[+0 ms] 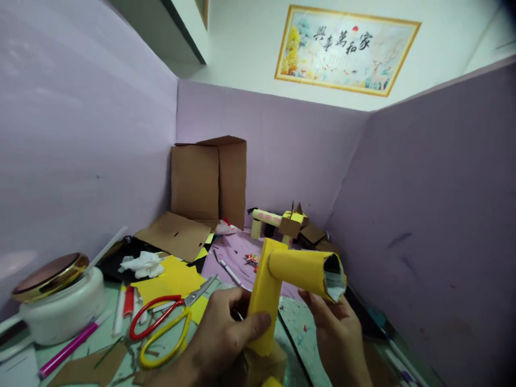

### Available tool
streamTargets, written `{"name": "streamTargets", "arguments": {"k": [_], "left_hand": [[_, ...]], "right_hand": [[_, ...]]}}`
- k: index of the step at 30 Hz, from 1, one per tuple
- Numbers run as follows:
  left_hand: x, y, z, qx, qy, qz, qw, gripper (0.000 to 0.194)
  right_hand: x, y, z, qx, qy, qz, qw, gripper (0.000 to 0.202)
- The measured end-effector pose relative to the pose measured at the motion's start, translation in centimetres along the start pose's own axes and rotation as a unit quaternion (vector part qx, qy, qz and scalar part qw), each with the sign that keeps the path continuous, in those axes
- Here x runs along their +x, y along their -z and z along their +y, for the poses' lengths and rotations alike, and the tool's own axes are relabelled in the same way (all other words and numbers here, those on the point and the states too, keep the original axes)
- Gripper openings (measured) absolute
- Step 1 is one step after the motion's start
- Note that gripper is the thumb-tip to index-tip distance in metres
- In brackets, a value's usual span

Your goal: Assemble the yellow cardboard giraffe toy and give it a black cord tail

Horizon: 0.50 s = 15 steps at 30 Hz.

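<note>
My left hand (223,325) is closed round a yellow upright strip (268,290) of a paper-and-cardboard craft model, thumb on its near face. From the top of that upright a yellow paper tube (300,265) sticks out to the right, its open end showing a whitish lining and an uneven rim. My right hand (338,333) has its fingertips at the underside of the tube near that end. Below the upright, the model's brown base (268,363) is partly hidden by my left hand. Scissors (177,317) with red and yellow handles lie left of my left hand.
Yellow paper sheets (173,277), crumpled tissue (143,264) and a purple marker (70,346) lie at the left, near a white lidded mug (66,309). Brown cardboard (195,183) leans at the back. A yellow cardboard animal figure (268,217) stands behind the tube. Lilac panels (282,145) enclose the table.
</note>
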<state>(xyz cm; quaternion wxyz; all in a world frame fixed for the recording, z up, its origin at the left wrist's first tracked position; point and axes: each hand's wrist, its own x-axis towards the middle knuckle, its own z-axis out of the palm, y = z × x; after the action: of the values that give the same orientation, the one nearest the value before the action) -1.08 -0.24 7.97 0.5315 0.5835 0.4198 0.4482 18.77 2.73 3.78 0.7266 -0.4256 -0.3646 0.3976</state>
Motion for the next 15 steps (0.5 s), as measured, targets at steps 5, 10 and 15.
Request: {"name": "streamTargets", "arguments": {"k": [5,10,15], "left_hand": [[-0.5,-0.1,0.8,0.058,-0.005,0.015,0.998,0.032],[-0.7,-0.4,1.2,0.129,0.000,0.052,0.990,0.030],[-0.2,-0.4,0.6,0.033,0.035,0.065,0.997,0.034]], "right_hand": [[-0.3,0.3,0.4,-0.075,0.016,-0.012,0.997,0.037],[-0.3,0.5,0.0,-0.070,0.042,0.010,0.997,0.036],[0.2,0.9,-0.4,-0.105,0.078,0.023,0.991,0.034]]}}
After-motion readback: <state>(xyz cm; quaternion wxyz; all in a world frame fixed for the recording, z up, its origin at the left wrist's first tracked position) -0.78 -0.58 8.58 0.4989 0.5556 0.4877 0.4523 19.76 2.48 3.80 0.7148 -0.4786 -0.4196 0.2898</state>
